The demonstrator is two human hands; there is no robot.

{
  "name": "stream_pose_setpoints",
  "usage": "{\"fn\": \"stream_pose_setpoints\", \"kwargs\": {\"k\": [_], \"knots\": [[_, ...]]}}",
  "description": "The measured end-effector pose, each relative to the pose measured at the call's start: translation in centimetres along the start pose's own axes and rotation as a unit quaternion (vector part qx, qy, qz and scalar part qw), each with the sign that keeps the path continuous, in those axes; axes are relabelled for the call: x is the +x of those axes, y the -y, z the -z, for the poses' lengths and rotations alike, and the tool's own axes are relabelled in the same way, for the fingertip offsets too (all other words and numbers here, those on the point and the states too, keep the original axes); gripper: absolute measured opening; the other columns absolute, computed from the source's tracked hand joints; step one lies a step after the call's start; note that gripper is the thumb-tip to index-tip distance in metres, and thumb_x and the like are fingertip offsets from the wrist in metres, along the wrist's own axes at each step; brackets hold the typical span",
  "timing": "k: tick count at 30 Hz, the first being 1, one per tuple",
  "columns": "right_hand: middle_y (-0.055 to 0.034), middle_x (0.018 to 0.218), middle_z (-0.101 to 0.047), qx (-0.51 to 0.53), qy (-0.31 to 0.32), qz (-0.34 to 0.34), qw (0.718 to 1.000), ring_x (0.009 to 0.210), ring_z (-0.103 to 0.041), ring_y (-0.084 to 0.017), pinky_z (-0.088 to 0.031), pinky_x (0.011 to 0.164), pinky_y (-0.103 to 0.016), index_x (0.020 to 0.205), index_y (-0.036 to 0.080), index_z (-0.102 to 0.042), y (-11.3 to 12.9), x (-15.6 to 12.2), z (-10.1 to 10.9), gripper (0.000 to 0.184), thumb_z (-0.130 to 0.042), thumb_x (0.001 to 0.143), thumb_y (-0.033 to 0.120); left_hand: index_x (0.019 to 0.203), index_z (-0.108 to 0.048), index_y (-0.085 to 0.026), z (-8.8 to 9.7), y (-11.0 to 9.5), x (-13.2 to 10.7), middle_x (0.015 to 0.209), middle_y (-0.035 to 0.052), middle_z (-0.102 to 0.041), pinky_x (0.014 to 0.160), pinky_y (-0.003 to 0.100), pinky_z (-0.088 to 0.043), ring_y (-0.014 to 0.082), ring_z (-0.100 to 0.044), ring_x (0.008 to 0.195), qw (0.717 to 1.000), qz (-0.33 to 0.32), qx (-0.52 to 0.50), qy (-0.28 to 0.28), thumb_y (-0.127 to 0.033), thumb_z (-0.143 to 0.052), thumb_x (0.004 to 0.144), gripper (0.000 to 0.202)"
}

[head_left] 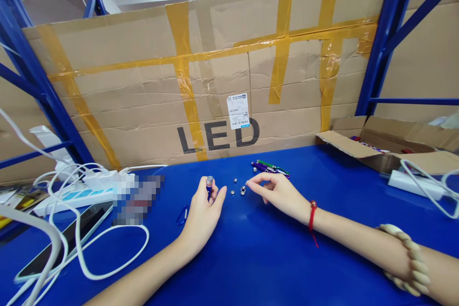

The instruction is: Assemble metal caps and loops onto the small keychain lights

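Observation:
My left hand (204, 215) is closed around a small blue tube with a clear, silvery end (210, 181), which points up. Most of the tube is hidden by the fingers. To the right, my right hand (278, 189) has its fingertips pinched together just above a small shiny silver part (243, 191). Whether something tiny is between those fingertips is hard to see. Two more small silver pieces, one round and flat (232, 192) and one smaller (235, 180), lie between the hands. A blue carabiner (182, 215) rests left of my left hand.
Purple and green pen-like sticks (270, 167) lie behind my right hand. At left are a power strip (89, 191), looping white cables (86, 275) and a phone (68, 239). An open cardboard box (355, 148) stands at right, and a large cardboard sheet (222, 76) closes off the back.

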State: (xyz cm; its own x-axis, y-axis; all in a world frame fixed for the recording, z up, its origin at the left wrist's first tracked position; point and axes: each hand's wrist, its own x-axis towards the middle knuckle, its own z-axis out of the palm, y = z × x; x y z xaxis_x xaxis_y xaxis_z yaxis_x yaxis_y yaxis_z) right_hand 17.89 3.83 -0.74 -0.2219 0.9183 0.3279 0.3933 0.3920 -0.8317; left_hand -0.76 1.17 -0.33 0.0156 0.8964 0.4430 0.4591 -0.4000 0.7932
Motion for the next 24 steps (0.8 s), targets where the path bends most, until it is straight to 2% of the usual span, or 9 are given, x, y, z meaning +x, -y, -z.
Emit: {"fn": "stream_pose_setpoints", "kwargs": {"k": [3, 7, 12, 15, 17, 19, 22, 24], "knots": [[-0.0038, 0.081, -0.065, -0.027, -0.035, 0.011, 0.999, 0.045, -0.048, -0.007, -0.04, 0.045, -0.021, 0.076, 0.015, -0.066, -0.1, 0.3, 0.3, 0.025, -0.058, 0.073, 0.039, 0.074, -0.031, -0.02, -0.4, 0.3, -0.2, 0.067, -0.0053, -0.035, 0.059, 0.021, -0.034, 0.0086, -0.037, 0.058, 1.0, -0.003, -0.003, 0.024, -0.027, -0.045, 0.08, 0.016], [-0.0043, 0.08, -0.065, -0.025, -0.08, 0.02, 0.996, 0.045, -0.049, -0.008, -0.041, 0.045, -0.022, 0.077, 0.015, -0.066, -0.5, 1.1, 1.1, 0.026, -0.058, 0.073, 0.039, 0.074, -0.031, -0.02, -0.7, 0.4, -0.6, 0.07, -0.0041, -0.038, 0.06, 0.022, -0.034, 0.0091, -0.037, 0.059, 0.999, -0.002, -0.001, 0.048, -0.026, -0.045, 0.079, 0.015], [-0.003, 0.074, -0.062, -0.035, -0.155, 0.065, 0.985, 0.047, -0.05, -0.008, -0.041, 0.045, -0.021, 0.086, 0.015, -0.065, -0.7, 2.1, 2.7, 0.028, -0.057, 0.073, 0.038, 0.074, -0.031, -0.021, -0.6, -0.1, -0.8, 0.07, -0.0039, -0.04, 0.057, 0.022, -0.033, 0.0094, -0.037, 0.058, 0.997, 0.006, -0.002, 0.075, -0.024, -0.043, 0.077, 0.013], [-0.003, 0.077, -0.061, -0.069, -0.215, 0.073, 0.971, 0.05, -0.051, -0.009, -0.041, 0.047, -0.021, 0.089, 0.016, -0.064, -0.9, 2.6, 3.6, 0.026, -0.055, 0.075, 0.035, 0.075, -0.031, -0.021, -0.6, -0.3, -1.0, 0.07, -0.0041, -0.04, 0.056, 0.021, -0.033, 0.0093, -0.036, 0.057, 0.997, 0.006, -0.007, 0.081, -0.023, -0.043, 0.077, 0.012], [-0.0027, 0.08, -0.062, -0.116, -0.232, 0.08, 0.962, 0.055, -0.053, -0.01, -0.042, 0.052, -0.023, 0.09, 0.017, -0.064, -1.2, 2.8, 3.9, 0.022, -0.054, 0.076, 0.032, 0.076, -0.031, -0.021, -0.6, -0.3, -1.0, 0.07, -0.0041, -0.041, 0.055, 0.021, -0.033, 0.0092, -0.037, 0.057, 0.996, 0.004, -0.014, 0.088, -0.023, -0.043, 0.077, 0.012], [-0.0027, 0.084, -0.062, -0.188, -0.207, 0.097, 0.955, 0.065, -0.056, -0.013, -0.044, 0.06, -0.025, 0.089, 0.019, -0.064, -1.8, 2.9, 3.9, 0.02, -0.054, 0.076, 0.03, 0.076, -0.03, -0.021, -0.5, -0.3, -1.0, 0.071, -0.0038, -0.041, 0.056, 0.021, -0.033, 0.0092, -0.037, 0.057, 0.995, 0.003, -0.023, 0.097, -0.023, -0.043, 0.077, 0.012], [-0.0053, 0.099, -0.061, -0.313, -0.098, 0.149, 0.933, 0.088, -0.055, -0.019, -0.043, 0.075, -0.032, 0.098, 0.021, -0.064, -2.8, 2.9, 3.5, 0.025, -0.052, 0.079, 0.03, 0.072, -0.03, -0.02, -0.4, -0.4, -1.0, 0.068, -0.004, -0.038, 0.055, 0.021, -0.031, 0.0094, -0.035, 0.057, 0.994, -0.01, -0.006, 0.107, -0.023, -0.041, 0.079, 0.013], [-0.0068, 0.111, -0.057, -0.375, -0.032, 0.166, 0.912, 0.101, -0.049, -0.022, -0.039, 0.082, -0.038, 0.106, 0.022, -0.062, -3.5, 3.0, 3.2, 0.029, -0.049, 0.082, 0.032, 0.065, -0.03, -0.019, -0.4, -0.5, -1.0, 0.065, -0.0034, -0.036, 0.055, 0.022, -0.03, 0.01, -0.035, 0.057, 0.993, -0.044, 0.02, 0.111, -0.023, -0.04, 0.08, 0.019]]}}
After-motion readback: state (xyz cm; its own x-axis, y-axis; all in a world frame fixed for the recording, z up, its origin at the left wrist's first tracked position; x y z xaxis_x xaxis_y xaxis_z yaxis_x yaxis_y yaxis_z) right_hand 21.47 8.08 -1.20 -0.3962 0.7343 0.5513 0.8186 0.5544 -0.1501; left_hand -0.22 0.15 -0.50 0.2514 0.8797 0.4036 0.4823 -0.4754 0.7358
